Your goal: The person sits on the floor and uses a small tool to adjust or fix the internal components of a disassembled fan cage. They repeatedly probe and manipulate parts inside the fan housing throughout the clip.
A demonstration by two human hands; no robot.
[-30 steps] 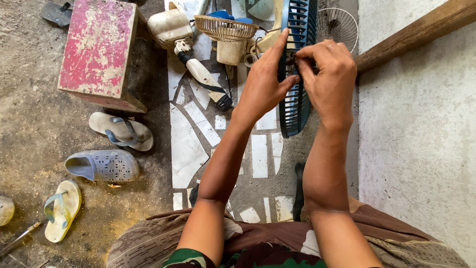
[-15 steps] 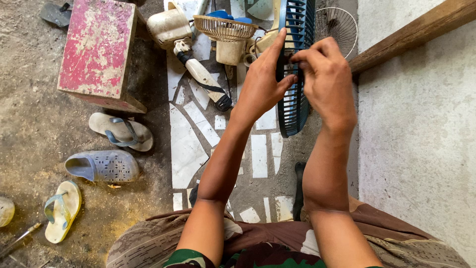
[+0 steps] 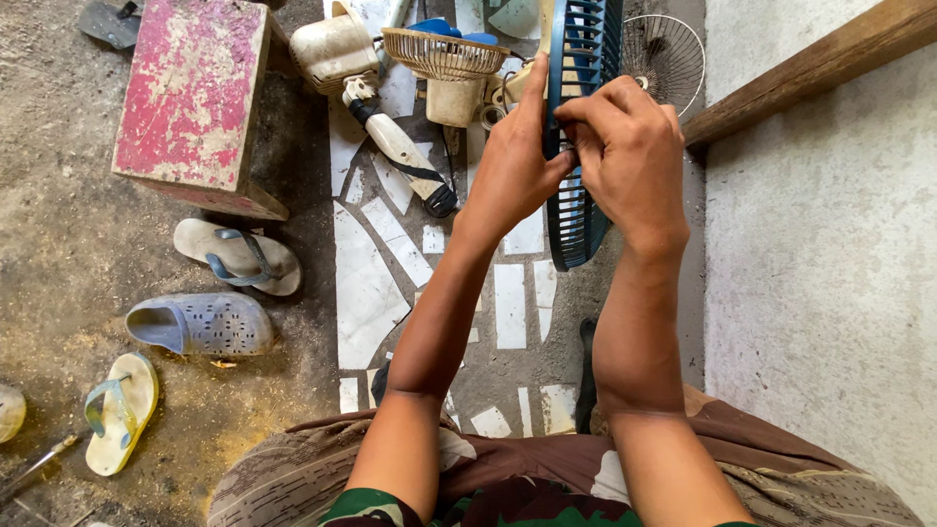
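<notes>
Right hand [image 3: 632, 161] has slid slightly left across the blue fan grille [image 3: 583, 137] since a second ago, its fingers [image 3: 586, 112] now curled over the rim; left hand [image 3: 514, 166] stays pressed flat on the grille's left face, thumb hooked at the edge, so both grip it, held edge-on above the floor. Grille is moulded plastic, thin parallel ribs in a round rim, long axis running away from the person, lower end toward the lap, upper end over the beige fan parts [image 3: 444, 63] on the tiled floor [image 3: 366, 283]
</notes>
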